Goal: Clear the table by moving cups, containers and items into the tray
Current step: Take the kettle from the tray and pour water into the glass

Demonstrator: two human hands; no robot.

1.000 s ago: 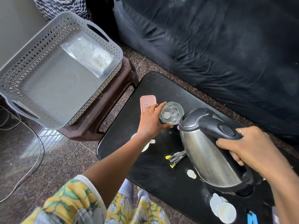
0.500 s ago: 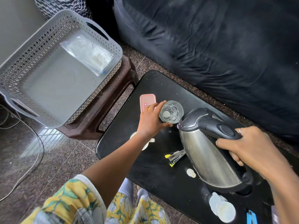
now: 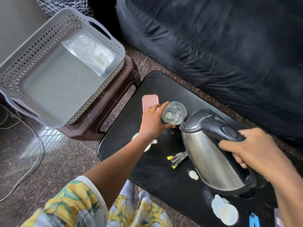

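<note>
Here, at frame centre, the left hand (image 3: 153,122) wraps the side of a clear glass (image 3: 174,113), probably light, slick and breakable, on the black table (image 3: 152,171); the right hand (image 3: 252,154) grips the handle of the steel kettle (image 3: 211,154), likely heavy. The tray (image 3: 54,76), upper left on a stool (image 3: 105,110), lies beyond the table's edge, its floor mostly bare.

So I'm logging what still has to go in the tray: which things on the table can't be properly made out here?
Head view only:
- White round object: mostly hidden under the left forearm.
- Blue item at the bottom edge: cut off by the frame.
- Stainless steel electric kettle: lid shut, contents unseen; its base is covered by the body.
- Pink rectangular lidded box: partly behind the left hand, label too small to read.
- Clear drinking glass: whether it holds liquid is unclear.
</note>
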